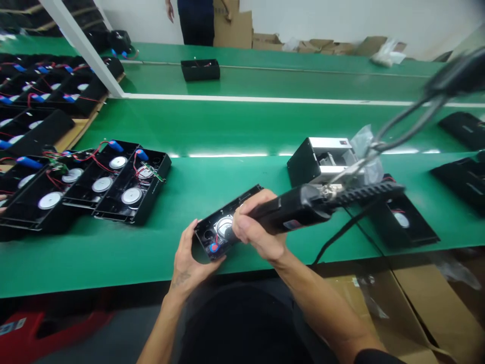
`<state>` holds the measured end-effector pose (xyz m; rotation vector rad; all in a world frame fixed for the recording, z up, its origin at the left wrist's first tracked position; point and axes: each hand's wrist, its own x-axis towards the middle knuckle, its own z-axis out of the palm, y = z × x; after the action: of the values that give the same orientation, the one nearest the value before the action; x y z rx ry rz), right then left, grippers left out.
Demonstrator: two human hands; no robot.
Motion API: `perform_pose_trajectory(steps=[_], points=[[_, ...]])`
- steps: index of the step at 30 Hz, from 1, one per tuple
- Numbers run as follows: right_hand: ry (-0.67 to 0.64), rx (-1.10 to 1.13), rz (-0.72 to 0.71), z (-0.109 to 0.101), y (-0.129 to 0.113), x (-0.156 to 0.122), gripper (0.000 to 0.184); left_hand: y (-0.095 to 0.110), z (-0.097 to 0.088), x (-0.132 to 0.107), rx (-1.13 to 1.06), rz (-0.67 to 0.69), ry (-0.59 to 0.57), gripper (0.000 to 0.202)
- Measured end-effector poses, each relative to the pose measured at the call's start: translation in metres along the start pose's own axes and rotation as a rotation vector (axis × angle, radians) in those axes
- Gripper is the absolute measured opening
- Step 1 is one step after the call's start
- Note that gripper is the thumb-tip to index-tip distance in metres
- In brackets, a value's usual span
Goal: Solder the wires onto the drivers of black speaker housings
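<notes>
My left hand (191, 263) grips the near left end of a black speaker box (207, 233), thumb and fingers on opposite sides. Inside the tilted box are a round silver speaker driver and a blue cylinder with a red wire. My right hand (257, 225) is wrapped round a black electric screwdriver (290, 210), held over the box. Its tip is hidden behind my fingers. From the tool's rear end a hanger and a blurred cable run up to the right. Beyond the screwdriver stands a silver and black screw feeder (322, 156).
Several open speaker boxes (131, 194) sit at the left, and more fill a cardboard-lined stack (34, 86). Another black box (401, 220) lies at the right. A single box (200, 70) rests beyond a white rail (246, 97). A person (196, 20) stands behind. Cardboard (435, 298) lies below the table edge.
</notes>
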<state>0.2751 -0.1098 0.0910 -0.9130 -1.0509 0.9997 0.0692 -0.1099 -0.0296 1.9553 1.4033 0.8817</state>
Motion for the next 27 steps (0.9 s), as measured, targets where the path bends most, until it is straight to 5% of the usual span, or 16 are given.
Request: perform_pose_trajectory(steps=[8, 14, 23, 27], points=[[0.046, 0.03, -0.007, 0.016, 0.01, 0.002, 0.025, -0.001, 0.003, -0.001, -0.023, -0.125, -0.016, 0.113], [0.047, -0.003, -0.205, 0.014, 0.01, 0.007, 0.018, -0.003, 0.002, -0.002, -0.013, -0.096, -0.018, 0.116], [0.061, 0.095, -0.113, 0.004, 0.007, 0.004, 0.019, -0.001, 0.002, -0.002, -0.009, -0.113, -0.037, 0.118], [0.02, 0.173, -0.084, 0.0, -0.004, 0.002, 0.02, -0.003, -0.013, 0.0, -0.143, -0.073, -0.134, 0.12]])
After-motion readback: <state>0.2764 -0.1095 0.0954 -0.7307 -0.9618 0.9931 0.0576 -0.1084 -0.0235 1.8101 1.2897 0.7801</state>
